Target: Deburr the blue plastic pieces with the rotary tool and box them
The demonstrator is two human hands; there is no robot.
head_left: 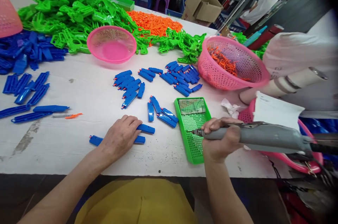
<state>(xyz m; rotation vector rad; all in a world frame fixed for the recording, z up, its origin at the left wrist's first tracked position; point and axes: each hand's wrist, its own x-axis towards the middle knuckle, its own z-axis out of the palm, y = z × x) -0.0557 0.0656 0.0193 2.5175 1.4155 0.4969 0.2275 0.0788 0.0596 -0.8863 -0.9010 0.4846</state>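
My left hand (119,136) lies low over the table, its fingers curled around a blue plastic piece (147,128). Beneath the palm another blue piece (95,140) runs crosswise, partly hidden. My right hand (220,138) grips a grey electric screwdriver (271,137), held almost level with its bit pointing left. That bit is above a green perforated tray (192,122), where a greyish block (191,106) sits at the far end. Several blue pieces with orange tips (166,116) are between the left hand and the tray. Left of the hand lies a spring with an orange part (74,115).
A pink basket with orange parts (211,72) stands at the right, a shallow pink basket (112,55) farther back. Piles of green parts (74,9), orange parts (155,23) and blue shells (23,50) cover the far side. A cardboard tube (287,83) juts in from the right.
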